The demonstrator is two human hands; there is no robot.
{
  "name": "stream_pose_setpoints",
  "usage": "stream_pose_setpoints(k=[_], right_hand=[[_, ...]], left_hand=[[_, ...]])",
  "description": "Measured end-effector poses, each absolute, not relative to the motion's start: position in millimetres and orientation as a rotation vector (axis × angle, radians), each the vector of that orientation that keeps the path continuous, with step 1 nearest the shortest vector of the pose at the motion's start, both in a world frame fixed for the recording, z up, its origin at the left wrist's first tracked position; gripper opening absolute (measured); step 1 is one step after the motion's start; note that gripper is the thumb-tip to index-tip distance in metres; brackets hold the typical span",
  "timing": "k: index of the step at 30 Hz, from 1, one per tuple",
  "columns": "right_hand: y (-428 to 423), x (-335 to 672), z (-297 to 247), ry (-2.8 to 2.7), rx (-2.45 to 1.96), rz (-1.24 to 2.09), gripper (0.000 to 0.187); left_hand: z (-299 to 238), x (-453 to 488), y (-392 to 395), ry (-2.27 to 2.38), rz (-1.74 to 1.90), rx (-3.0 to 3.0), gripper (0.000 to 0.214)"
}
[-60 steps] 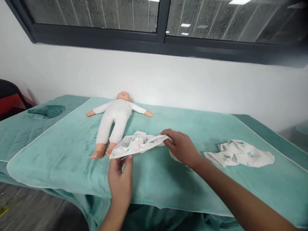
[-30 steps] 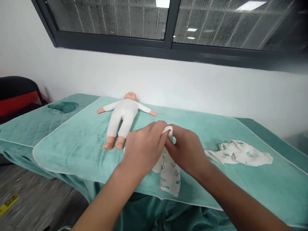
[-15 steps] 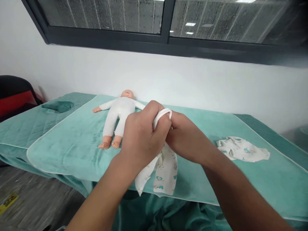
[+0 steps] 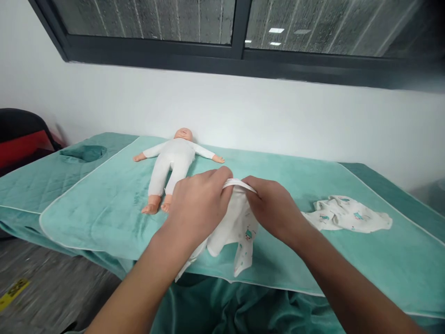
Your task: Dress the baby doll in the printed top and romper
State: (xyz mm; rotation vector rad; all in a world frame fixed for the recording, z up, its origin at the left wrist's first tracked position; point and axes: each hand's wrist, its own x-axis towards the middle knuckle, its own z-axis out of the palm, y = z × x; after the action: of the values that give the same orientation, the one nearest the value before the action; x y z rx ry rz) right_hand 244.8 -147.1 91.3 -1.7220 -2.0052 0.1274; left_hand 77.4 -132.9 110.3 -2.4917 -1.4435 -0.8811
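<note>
My left hand (image 4: 200, 204) and my right hand (image 4: 273, 206) both pinch the white waistband of a pair of baby trousers (image 4: 231, 227), stretched a short way between them. The cloth is white with small teal and brown prints, and its legs hang toward the bed's near edge. Part of the trousers is hidden behind my left hand and forearm. Beyond my left hand a baby doll (image 4: 175, 160) in a white body suit lies on its back, arms spread. To the right of my right hand lies a crumpled printed baby garment (image 4: 351, 214).
All of this is on a bed with a teal cover sheet (image 4: 104, 218). A face hole (image 4: 83, 153) is at the left end. A white wall (image 4: 243, 111) and dark window frame (image 4: 239, 55) stand behind. A red and black chair (image 4: 24, 139) is at left.
My hands have moved down and apart, so the waistband now spans between them. The trousers' legs have swung and changed shape. The doll's arm on the right has come into view.
</note>
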Motion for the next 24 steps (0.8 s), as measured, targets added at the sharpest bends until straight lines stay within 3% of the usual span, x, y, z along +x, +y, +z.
stream_pose_setpoints(k=[4,10,19,24], right_hand=[[-149.8,280.7,60.4,-1.862,-1.78,0.159,0.027],[-158.7,326.7,19.2,-1.812,-1.764,-0.132,0.045],[-139.7,367.5,48.2,-1.661,-2.149,-0.011,0.031],[-81.3,372.6,63.2,-1.869,-2.486,0.122,0.03]], left_hand=[[93.2,60.6,-129.3,-1.526,-0.948,-2.427,0.015],[57.9,41.6,-117.2,-1.753,-1.026,-2.491,0.017],[69.8,33.7,-80.4,-2.086,-0.991,-2.475,0.017],[67.5,47.8,-17.7,-2.142,-0.704,-2.624,0.039]])
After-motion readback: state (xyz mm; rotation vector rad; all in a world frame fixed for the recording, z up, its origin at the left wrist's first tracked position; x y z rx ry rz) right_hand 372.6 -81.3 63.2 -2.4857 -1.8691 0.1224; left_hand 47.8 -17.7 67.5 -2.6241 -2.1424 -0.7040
